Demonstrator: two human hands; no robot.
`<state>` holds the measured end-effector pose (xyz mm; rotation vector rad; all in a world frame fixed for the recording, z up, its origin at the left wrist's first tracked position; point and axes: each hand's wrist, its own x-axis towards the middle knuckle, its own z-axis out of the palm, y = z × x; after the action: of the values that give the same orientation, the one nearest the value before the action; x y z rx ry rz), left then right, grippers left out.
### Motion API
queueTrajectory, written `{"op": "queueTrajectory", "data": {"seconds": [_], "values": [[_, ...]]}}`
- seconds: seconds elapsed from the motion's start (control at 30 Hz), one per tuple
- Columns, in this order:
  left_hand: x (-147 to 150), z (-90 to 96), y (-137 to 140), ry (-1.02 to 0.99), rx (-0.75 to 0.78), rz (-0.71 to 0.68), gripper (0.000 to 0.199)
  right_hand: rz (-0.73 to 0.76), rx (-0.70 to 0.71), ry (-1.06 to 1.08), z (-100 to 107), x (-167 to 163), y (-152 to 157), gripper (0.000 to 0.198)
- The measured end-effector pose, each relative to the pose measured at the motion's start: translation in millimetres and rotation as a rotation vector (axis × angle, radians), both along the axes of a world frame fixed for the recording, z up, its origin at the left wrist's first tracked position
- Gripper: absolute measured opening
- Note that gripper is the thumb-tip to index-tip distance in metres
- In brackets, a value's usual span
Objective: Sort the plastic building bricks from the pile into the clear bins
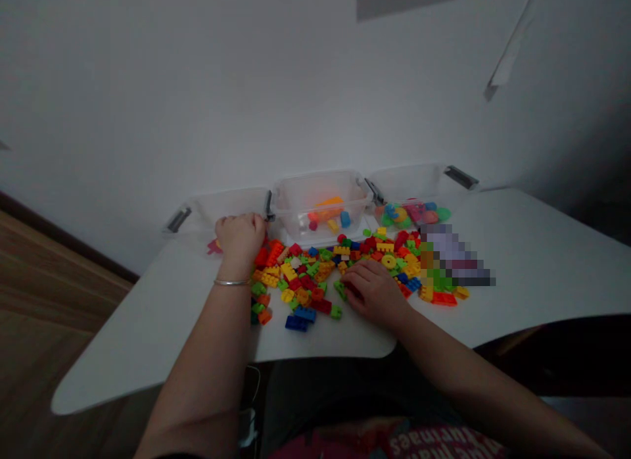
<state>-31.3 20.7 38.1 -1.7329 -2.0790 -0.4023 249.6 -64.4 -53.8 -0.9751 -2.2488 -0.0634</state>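
Observation:
A pile of mixed plastic toy bricks (305, 281) in red, yellow, orange, green and blue lies across the white table. Over the front of the left clear bin (231, 199) is my left hand (240, 235), back upward, with a bangle on the wrist. Its fingers bend down out of sight, so what they touch is hidden. My right hand (372, 289) rests low at the near edge of the pile, fingers curled. A small green toy brick (340, 289) shows at its fingertips, and the hand appears closed on it.
The middle clear bin (320, 183) holds a few orange, red, yellow and blue pieces. Colourful pieces lie in the right clear bin (409, 183). A blurred-out patch (453, 255) covers something beside the pile. A wall stands behind the white table (532, 262).

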Motion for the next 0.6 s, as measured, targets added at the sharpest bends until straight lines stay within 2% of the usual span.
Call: {"op": "queueTrajectory", "data": {"seconds": [0.1,0.2,0.3,0.37,0.43,0.5,0.6], "values": [[-3,-1.0,2,-0.069,0.019,-0.039,0.046,-0.007,-0.003,0.003,-1,1,0,0.014],[-7,1.1,0,-0.222,0.115,-0.124,0.040,-0.006,-0.004,0.003,0,1,0,0.014],[-5,9.4,-13,-0.324,0.226,-0.202,0.038,-0.008,-0.003,0.013,1,2,0,0.013],[0,16.6,-28,-0.343,0.234,-0.295,0.036,-0.012,-0.006,0.019,1,1,0,0.013],[7,22.6,-45,-0.335,0.143,-0.371,0.032,-0.015,-0.009,0.019,1,1,0,0.012],[14,25.2,-62,-0.271,-0.029,-0.435,0.026,-0.014,-0.006,0.017,1,1,0,0.012],[22,19.8,-82,-0.148,-0.238,-0.437,0.020,-0.011,0.001,0.018,2,0,0,0.012]]}}
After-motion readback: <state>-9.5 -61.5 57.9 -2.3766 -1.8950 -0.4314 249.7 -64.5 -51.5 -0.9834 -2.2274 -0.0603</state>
